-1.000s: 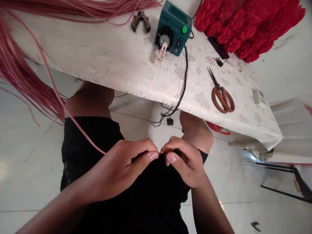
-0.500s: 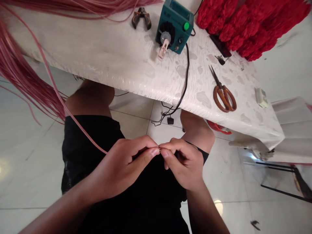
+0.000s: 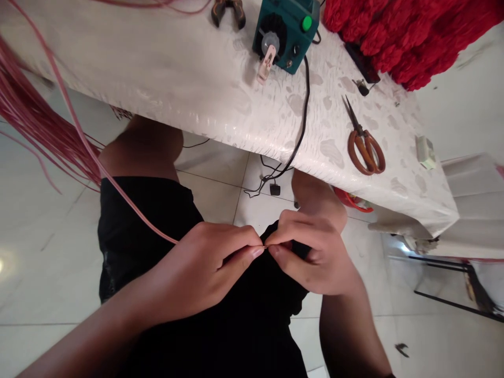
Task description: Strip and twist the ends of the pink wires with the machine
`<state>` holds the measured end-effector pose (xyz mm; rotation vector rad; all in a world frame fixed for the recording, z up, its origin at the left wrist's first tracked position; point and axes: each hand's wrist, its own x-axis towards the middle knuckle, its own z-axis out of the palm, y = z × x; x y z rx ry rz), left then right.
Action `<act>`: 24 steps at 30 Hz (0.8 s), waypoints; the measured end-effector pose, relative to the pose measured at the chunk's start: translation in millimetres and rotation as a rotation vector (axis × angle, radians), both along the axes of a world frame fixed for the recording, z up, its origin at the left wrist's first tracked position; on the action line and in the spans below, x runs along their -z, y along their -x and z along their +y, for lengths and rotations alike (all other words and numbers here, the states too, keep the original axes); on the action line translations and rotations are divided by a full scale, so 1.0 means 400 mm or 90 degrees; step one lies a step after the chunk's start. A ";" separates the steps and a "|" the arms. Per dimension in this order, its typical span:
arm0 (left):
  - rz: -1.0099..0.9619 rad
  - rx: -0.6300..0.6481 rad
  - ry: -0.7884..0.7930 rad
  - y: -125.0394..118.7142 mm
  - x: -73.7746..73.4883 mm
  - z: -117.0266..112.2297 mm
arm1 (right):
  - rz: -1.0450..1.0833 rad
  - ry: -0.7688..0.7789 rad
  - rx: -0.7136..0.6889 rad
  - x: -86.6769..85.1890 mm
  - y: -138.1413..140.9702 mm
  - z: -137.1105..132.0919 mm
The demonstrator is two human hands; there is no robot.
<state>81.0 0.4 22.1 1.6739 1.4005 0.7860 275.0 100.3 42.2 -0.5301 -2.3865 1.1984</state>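
Observation:
A long, thin pink cord (image 3: 129,203), seemingly doubled, runs down from the upper left and passes under my left hand (image 3: 224,265). That hand is closed, with thumb and forefinger pinched together above my lap. My right hand (image 3: 315,252) is pinched shut too, its fingertips almost meeting the left ones. Between the two pinches shows a tiny, thin, brownish tip (image 3: 265,246). It is too small to name, and what the right fingertips cover is hidden.
On the covered table (image 3: 165,79) stand a green machine (image 3: 291,39) with a pale clip (image 3: 266,64), pliers (image 3: 228,11), scissors (image 3: 365,144) and a small pale box (image 3: 426,152). Red fabric flowers (image 3: 378,37) lie behind. More pink cords (image 3: 43,118) hang at left. A black cable (image 3: 306,110) drops over the edge.
My right hand has turned and lifted slightly, its fingers straighter. Both pinches have shifted a little right in view. The view has tipped, so the table things sit higher.

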 end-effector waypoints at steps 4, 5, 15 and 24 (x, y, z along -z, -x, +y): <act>0.030 0.039 -0.019 -0.005 0.003 0.000 | -0.129 -0.043 -0.080 -0.043 0.003 0.023; 0.030 0.046 -0.023 -0.005 0.003 0.000 | -0.160 -0.049 -0.102 -0.052 0.008 0.028; -0.021 -0.010 0.014 0.004 0.009 0.004 | -0.176 -0.011 -0.144 -0.061 0.036 0.065; -0.076 -0.138 0.057 -0.010 -0.017 0.004 | 0.088 0.043 0.070 0.048 0.008 -0.014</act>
